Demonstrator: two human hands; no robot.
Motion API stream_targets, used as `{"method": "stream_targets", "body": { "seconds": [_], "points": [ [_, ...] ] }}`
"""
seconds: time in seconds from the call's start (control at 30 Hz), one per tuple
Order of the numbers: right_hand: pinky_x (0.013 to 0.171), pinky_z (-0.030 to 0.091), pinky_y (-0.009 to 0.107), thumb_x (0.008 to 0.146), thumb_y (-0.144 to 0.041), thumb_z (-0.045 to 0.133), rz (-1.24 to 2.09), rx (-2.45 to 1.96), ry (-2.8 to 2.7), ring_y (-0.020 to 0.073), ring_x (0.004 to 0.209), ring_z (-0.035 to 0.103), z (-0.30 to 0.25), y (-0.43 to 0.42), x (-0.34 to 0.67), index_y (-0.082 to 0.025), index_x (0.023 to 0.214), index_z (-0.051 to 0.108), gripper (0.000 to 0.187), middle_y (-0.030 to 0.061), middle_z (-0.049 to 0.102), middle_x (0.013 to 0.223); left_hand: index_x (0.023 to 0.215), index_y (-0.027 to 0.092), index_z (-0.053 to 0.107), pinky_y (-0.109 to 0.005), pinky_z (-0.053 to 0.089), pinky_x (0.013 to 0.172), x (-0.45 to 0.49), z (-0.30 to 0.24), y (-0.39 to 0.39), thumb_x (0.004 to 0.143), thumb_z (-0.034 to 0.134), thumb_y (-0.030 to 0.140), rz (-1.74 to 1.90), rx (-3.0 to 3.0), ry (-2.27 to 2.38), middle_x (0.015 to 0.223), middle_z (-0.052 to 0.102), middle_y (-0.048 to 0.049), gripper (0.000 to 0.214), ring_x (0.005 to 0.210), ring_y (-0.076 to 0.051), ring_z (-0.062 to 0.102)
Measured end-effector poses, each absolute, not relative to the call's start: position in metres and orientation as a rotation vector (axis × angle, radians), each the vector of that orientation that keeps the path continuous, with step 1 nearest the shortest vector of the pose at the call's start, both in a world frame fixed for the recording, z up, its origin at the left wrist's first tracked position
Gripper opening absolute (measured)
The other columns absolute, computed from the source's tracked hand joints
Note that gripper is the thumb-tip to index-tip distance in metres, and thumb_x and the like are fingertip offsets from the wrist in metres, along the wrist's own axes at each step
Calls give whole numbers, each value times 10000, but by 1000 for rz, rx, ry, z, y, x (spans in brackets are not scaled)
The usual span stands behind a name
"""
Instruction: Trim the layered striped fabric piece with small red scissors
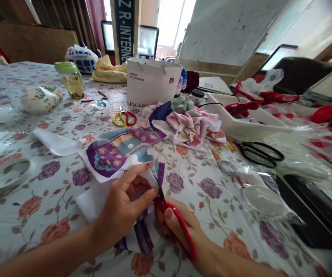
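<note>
My right hand (180,223) grips a pair of red-handled scissors (187,240), its fingers through the loops. The dark blades point away from me and lie against the edge of a printed cloth. My left hand (128,196) pinches that purple, blue and white fabric (111,156) between thumb and fingers, close to the blades. Part of the fabric spreads flat ahead of my left hand, and dark purple striped ends hang below it. The exact cutting point is partly covered by my left thumb.
Ahead lie scissors with yellow and red handles (125,118), a heap of printed cloth (195,123) and a white paper bag (154,80). Black scissors (259,153) and a white tray (241,119) are at right. A tape roll (7,175) and a green-lidded jar (70,80) are at left.
</note>
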State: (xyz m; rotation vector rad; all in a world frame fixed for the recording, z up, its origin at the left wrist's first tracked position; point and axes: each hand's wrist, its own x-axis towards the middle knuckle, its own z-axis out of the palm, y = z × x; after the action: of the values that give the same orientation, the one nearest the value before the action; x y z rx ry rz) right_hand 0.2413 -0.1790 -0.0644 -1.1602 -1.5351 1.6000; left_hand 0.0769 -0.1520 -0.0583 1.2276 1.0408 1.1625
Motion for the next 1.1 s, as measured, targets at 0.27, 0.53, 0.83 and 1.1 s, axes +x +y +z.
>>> {"method": "stream_targets", "body": {
  "seconds": [0.27, 0.53, 0.83, 1.1],
  "points": [
    [437, 232, 240, 843, -777, 429, 1590, -1101, -1508, 95, 508, 275, -72, -180, 241, -218, 671, 355, 590, -51, 338, 574, 1250, 253, 604, -227, 511, 713, 77, -58, -152, 810, 709, 205, 1149, 1242, 1050, 846, 673, 19, 455, 760, -124, 621],
    [432, 224, 241, 830, -793, 430, 1585, -1157, -1467, 97, 511, 270, -67, -183, 239, -222, 660, 345, 602, -49, 331, 576, 1242, 247, 611, -218, 518, 702, 78, -56, -153, 801, 719, 206, 1154, 1240, 1068, 817, 681, 23, 456, 748, -123, 631],
    [434, 207, 246, 851, -774, 426, 1573, -1122, -1476, 89, 495, 263, -67, -182, 238, -219, 656, 340, 594, -56, 321, 559, 1232, 248, 612, -219, 527, 713, 80, -58, -154, 802, 716, 217, 1167, 1220, 1100, 843, 690, 16, 444, 767, -125, 633],
    [421, 230, 228, 879, -695, 487, 1657, -1039, -1440, 75, 477, 272, -68, -181, 238, -210, 661, 367, 545, -60, 342, 558, 1204, 232, 634, -179, 504, 673, 76, -52, -153, 836, 689, 234, 1195, 1233, 1109, 806, 658, 33, 372, 724, -99, 595]
  ]
}}
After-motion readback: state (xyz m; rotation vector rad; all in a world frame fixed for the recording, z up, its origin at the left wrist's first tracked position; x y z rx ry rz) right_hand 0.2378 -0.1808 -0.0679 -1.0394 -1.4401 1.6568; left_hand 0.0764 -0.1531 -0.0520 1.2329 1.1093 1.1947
